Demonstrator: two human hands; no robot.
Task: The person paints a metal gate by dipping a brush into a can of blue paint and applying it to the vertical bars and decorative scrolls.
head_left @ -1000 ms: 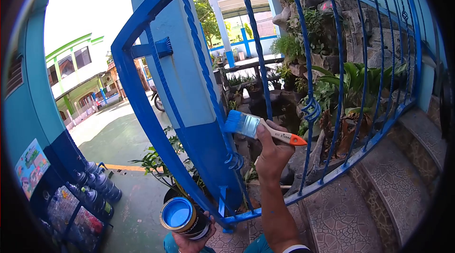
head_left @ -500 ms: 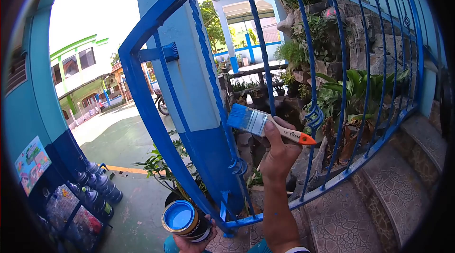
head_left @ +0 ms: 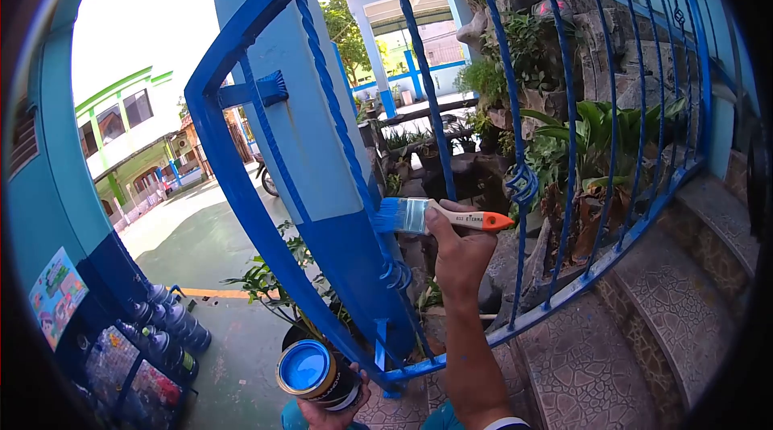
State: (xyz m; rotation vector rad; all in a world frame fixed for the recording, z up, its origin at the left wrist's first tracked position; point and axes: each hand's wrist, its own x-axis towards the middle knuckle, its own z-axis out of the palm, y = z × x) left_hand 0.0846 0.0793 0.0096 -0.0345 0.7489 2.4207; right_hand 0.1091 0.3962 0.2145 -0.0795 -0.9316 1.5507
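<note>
My right hand [head_left: 460, 257] grips a flat paintbrush [head_left: 469, 219] by its pale wooden handle with an orange tip. Its bristles are coated in blue and meet a twisted bar [head_left: 346, 136] of the blue metal railing [head_left: 233, 196]. Low in the view, my left hand [head_left: 334, 414] is wrapped round a can of blue paint [head_left: 338, 388]. The can is open at the top and tilted a little toward me. Several twisted bars with scroll ornaments run up the railing.
Behind the railing stands a two-tone blue pillar [head_left: 334, 261]. Stone steps [head_left: 588, 365] rise at the right. Rocks and plants [head_left: 600, 136] fill the space beyond the bars. Large water bottles [head_left: 185, 325] stand at lower left, and a potted plant [head_left: 278, 281] is by the pillar's foot.
The paintbrush has moved left and down, from just beside the twisted bar to touching it, and lies more level. My left hand still holds the paint can. The view has shifted slightly.
</note>
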